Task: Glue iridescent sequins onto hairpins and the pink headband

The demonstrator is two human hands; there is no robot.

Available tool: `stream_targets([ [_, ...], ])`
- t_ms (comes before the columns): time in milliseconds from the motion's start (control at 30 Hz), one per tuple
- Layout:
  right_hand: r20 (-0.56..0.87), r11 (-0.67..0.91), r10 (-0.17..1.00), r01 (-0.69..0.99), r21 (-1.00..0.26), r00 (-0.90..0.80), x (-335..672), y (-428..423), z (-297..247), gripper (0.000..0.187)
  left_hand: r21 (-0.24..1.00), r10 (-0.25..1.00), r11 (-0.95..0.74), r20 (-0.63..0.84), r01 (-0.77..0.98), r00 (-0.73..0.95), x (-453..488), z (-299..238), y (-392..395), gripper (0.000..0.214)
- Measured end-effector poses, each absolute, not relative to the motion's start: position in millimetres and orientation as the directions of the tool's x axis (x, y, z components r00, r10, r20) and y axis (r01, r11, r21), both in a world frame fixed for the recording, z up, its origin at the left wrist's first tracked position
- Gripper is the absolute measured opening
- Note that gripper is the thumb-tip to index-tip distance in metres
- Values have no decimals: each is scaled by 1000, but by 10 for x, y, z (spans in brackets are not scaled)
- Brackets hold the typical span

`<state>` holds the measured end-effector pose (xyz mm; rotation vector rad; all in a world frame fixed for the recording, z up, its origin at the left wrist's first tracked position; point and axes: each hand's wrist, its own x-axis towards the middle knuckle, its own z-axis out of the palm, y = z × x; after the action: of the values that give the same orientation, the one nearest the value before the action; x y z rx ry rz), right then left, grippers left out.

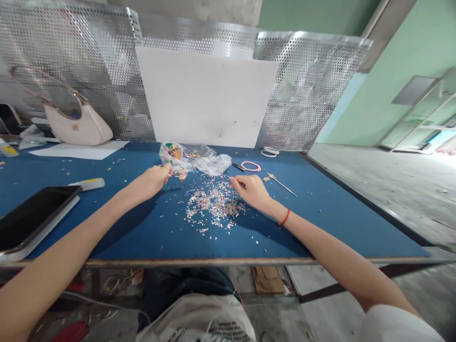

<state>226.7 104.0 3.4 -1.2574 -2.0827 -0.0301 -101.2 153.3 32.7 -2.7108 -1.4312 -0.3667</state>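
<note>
My left hand [156, 181] is closed in a pinch above the blue table, left of the scattered sequins. From its fingertips a gold-coloured ornament [183, 175] on a thin stem sticks out to the right. My right hand [253, 191] is curled shut over the right edge of the loose shiny sequins [213, 202]; whatever its fingers hold is hidden or too small to make out. A thin stick with gold ornaments [283, 184] lies to the right of that hand. Behind the sequins are a clear plastic bag [215, 165] and a round, colourful item [173, 151].
A pink ring [251, 166], a black pen-like tool [237, 166] and white rings [270, 152] lie farther back. At left are a tablet-like device [39, 213], a small tube [89, 184], paper [80, 149] and a handbag [80, 123]. A white board [210, 95] stands behind.
</note>
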Motion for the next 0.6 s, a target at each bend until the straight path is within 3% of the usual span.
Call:
stream_targets([
  [167, 527, 608, 789, 516, -603, -315, 2249, 1014, 92, 26, 114, 728, -672, 287, 732, 623, -598, 398, 1309, 29],
  [267, 535, 642, 760, 296, -707, -370, 2213, 988, 110, 43, 149, 649, -754, 315, 640, 692, -359, 380, 1116, 37],
  [367, 581, 694, 706, 228, -683, -405, 2178, 949, 110, 57, 149, 597, -800, 297, 581, 745, -172, 367, 979, 41],
  [600, 699, 771, 624, 420, -479, -348, 2171, 866, 110, 15, -2, 532, -835, 258, 551, 807, 25, 404, 942, 42],
])
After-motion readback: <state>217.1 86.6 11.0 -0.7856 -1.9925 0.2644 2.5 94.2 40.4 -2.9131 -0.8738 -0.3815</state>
